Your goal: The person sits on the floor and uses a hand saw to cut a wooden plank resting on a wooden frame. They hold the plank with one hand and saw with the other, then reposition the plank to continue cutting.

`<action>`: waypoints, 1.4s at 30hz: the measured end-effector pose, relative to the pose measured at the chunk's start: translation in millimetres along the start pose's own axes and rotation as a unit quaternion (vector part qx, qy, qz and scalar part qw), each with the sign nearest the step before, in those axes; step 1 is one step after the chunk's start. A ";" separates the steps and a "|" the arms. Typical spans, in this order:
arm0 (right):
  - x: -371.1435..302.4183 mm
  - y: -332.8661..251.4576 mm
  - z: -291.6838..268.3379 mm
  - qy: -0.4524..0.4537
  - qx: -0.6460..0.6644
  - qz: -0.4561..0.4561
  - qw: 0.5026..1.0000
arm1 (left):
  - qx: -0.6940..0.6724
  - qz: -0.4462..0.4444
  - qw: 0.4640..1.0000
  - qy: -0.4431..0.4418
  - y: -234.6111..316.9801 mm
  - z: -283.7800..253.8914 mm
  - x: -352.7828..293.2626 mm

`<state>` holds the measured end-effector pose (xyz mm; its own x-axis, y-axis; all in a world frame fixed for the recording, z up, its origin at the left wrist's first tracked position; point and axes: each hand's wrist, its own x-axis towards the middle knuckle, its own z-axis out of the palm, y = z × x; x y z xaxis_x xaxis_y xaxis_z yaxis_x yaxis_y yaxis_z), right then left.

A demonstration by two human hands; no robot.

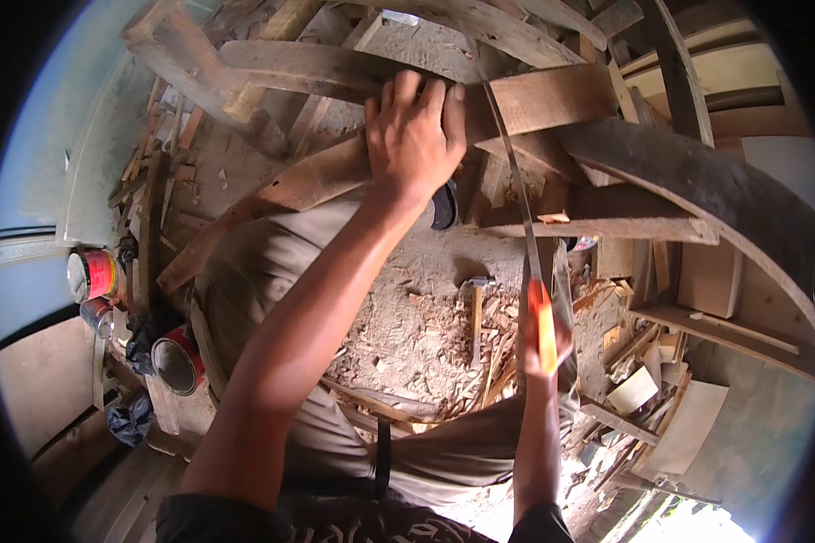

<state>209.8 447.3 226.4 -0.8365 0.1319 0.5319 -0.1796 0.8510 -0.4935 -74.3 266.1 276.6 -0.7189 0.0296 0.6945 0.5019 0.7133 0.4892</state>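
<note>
A long wooden plank [552, 100] slants across in front of me, its far end resting on other timber. My left hand [414, 136] presses on it from above, fingers curled over the far edge, close to the left of the saw. My right hand [531, 351] is closed round the orange and yellow handle of a handsaw [520, 185]. The saw's thin blade runs away from me and crosses the plank; I cannot tell how deep it sits in the wood. On the ground between my legs lies a hammer [477, 321] with a wooden handle.
Stacked timber frames [598, 204] and a curved dark beam [697, 181] stand ahead and to the right. Wood chips [385, 353] litter the dirt floor. At the left are paint cans [177, 362] and black plastic bags [129, 418]. Board offcuts [634, 389] lie at the right.
</note>
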 end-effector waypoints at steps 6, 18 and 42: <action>83.7 -34.6 17.8 0.033 0.023 0.017 0.999 | 0.005 -0.024 0.999 -0.036 8.7 -4.7 1.0; 8.0 -17.7 -2.2 0.021 -0.081 0.033 0.996 | 0.005 -0.015 1.000 -0.004 3.1 2.6 -0.8; 97.5 -19.8 26.3 0.028 0.147 -0.033 0.988 | -0.011 -0.002 1.000 -0.012 3.9 0.0 4.8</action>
<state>118.2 429.9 269.9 -0.7890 0.1161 0.6033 -0.3824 0.6757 -0.6302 -75.8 269.0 281.8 -0.7327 0.0435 0.6792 0.5089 0.6977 0.5043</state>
